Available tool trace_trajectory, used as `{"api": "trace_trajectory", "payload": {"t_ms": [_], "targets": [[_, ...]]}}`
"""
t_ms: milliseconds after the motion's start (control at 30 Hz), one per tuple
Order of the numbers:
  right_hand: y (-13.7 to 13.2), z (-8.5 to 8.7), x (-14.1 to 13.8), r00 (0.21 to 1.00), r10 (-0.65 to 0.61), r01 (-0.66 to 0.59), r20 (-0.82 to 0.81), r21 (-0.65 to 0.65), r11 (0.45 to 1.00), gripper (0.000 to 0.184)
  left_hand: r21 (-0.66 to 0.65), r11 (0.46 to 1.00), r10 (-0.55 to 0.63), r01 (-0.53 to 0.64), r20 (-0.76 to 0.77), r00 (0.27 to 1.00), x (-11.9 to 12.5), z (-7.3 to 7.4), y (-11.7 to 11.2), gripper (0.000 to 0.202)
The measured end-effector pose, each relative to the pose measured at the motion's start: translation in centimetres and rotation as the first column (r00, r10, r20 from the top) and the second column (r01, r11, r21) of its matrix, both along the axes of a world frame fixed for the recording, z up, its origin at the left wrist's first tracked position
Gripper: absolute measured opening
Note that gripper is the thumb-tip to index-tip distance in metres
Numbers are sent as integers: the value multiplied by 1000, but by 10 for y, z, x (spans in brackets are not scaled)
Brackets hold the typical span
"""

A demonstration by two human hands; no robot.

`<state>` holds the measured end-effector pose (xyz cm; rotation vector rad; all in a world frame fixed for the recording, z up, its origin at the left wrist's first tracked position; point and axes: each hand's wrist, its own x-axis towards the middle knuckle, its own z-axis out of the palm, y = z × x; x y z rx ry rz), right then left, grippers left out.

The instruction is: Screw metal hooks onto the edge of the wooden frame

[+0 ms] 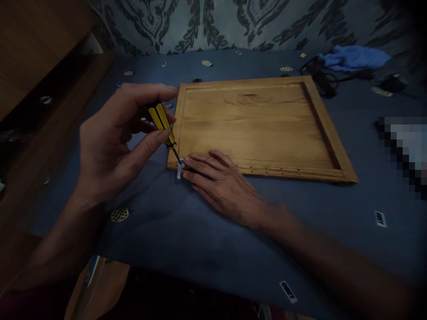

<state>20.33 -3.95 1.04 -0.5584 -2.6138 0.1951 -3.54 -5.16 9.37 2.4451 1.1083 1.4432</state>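
My left hand [116, 138] grips a yellow-and-black screwdriver [163, 124] between thumb and fingers, its tip pointing down at the near left corner of a wooden panel [253, 124]. At that corner sits a small metal bracket [180, 170]. My right hand [216, 182] lies flat on the blue cloth beside the panel's front edge, with its fingertips pressed against the bracket and the corner. The screwdriver tip meets the bracket just above those fingertips.
The panel lies on a bed covered with a blue patterned sheet [200, 249]. A blue cloth [350, 58] and black cables [323, 80] lie at the back right. Wooden furniture [36, 58] stands at the left. A patterned wall runs behind.
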Motion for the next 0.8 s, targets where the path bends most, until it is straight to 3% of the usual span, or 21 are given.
{"api": "trace_trajectory", "payload": {"t_ms": [167, 267, 367, 500, 633, 800], "targets": [[0, 0, 0, 1000, 2, -2, 8, -16, 1000, 35, 55, 998, -35, 38, -59, 998, 0, 3, -3, 45], [1, 0, 0, 1000, 0, 0, 9, -23, 1000, 35, -147, 976, 154, -161, -59, 986, 7, 9, -13, 34], [1, 1, 1, 1000, 9, -8, 2, -22, 1000, 34, -56, 995, 81, -84, -47, 996, 15, 8, -20, 31], [1, 1, 2, 1000, 8, -8, 15, -17, 1000, 35, 35, 999, -34, 34, -8, 999, 27, -7, -20, 36], [1, 0, 2, 1000, 10, -10, -4, -15, 1000, 35, 12, 1000, -23, 23, 64, 998, 28, -13, -18, 38], [0, 0, 1, 1000, 1, -1, 2, -10, 1000, 35, -4, 999, 50, -50, 84, 995, 9, -1, -9, 35]]}}
